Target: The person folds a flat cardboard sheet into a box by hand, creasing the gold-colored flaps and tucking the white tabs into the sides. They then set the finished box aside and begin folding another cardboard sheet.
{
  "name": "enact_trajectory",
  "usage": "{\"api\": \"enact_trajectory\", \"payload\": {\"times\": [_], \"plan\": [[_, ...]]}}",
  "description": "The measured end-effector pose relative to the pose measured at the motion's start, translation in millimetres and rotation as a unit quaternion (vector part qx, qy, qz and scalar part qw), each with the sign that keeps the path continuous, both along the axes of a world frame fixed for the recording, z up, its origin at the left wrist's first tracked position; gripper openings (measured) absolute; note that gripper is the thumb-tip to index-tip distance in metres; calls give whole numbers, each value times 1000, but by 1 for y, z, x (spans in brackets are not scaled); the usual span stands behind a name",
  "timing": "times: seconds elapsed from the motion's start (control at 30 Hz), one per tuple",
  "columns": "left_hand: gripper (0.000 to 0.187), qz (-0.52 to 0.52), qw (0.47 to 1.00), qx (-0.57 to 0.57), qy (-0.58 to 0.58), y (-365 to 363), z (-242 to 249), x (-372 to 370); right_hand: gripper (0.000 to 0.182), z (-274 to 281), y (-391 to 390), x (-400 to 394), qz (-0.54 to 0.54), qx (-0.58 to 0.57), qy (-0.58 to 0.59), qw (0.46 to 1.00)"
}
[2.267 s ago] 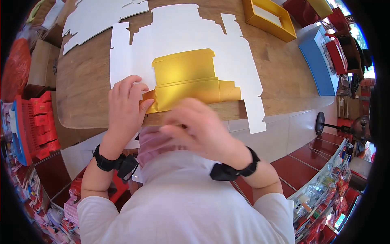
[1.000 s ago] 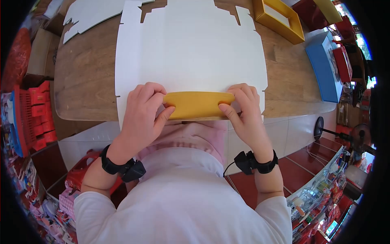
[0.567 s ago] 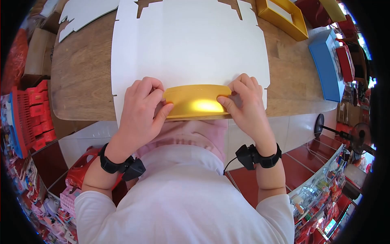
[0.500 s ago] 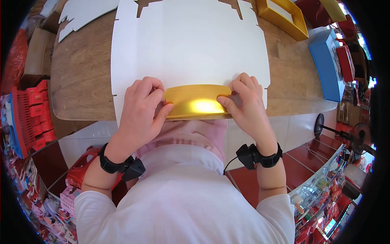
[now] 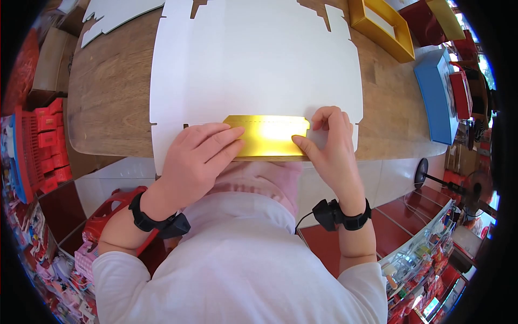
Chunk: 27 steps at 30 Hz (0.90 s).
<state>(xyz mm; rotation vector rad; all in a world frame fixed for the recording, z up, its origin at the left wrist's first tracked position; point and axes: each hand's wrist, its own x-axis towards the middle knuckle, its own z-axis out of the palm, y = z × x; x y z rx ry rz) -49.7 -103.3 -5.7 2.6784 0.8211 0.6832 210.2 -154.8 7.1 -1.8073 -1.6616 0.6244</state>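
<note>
A large white die-cut cardboard sheet [image 5: 270, 65] lies on the wooden table in front of me. Its near edge is folded over, showing a shiny gold flap [image 5: 267, 141] with a dashed crease along the top. My left hand [image 5: 197, 154] lies with fingers stretched out flat, their tips on the flap's left end. My right hand [image 5: 334, 148] is at the other end: its thumb presses on the gold surface. Its other fingers curl over the white cardboard, apart from the thumb, with a visible gap between.
A gold box [image 5: 380, 27] and a blue box [image 5: 433, 94] stand to the right. Another white cut sheet [image 5: 116, 19] lies at the back left. Red packages and a red basket [image 5: 32, 156] are beyond the table's left edge. A fan [image 5: 477, 189] stands at right.
The gold flap now lies flatter. My left hand went from pinching its left end to lying flat on it. The right fingers have moved slightly off its right end.
</note>
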Motion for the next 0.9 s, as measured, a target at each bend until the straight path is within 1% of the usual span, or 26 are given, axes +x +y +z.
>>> {"api": "enact_trajectory", "payload": {"times": [0.03, 0.1, 0.13, 0.2, 0.23, 0.3, 0.33, 0.4, 0.43, 0.77, 0.87, 0.9], "plan": [[31, -26, 999, 13, 19, -3, -1, -2, 19, -2, -1, 0, 1, 1, 0, 1000], [33, -20, 999, 5, 26, -9, 4, -1, 18, -6, -4, 1, 37, 29, -85, 995], [35, -14, 999, -4, 32, -10, 6, 0, 18, -8, -7, 1, 37, 29, -85, 995], [34, -14, 999, 19, 34, -8, 4, -1, 19, -11, -14, 0, 53, 120, -123, 984], [34, -14, 998, 42, 36, -7, 3, -2, 19, -12, -18, -1, 53, 121, -124, 984], [33, -15, 998, 48, 34, -6, 1, -2, 24, -15, -25, 0, 133, 206, -170, 954], [33, -17, 998, 54, 35, -7, 0, -3, 24, -16, -28, 1, 133, 205, -171, 954], [32, -22, 997, 60, 33, -6, 0, -3, 30, -20, -34, 3, 149, 204, -173, 952], [31, -26, 997, 68, 32, -6, 0, -3, 32, -25, -35, 4, 145, 223, -194, 944], [29, -27, 996, 86, 27, -7, 2, -2, 30, -27, -38, 1, 131, 240, -195, 942], [28, -28, 995, 92, 28, -7, 4, -2, 30, -22, -38, 0, 132, 235, -187, 945], [26, -28, 996, 80, 29, -8, 8, -1, 30, -17, -38, -1, 132, 217, -175, 951]]}}
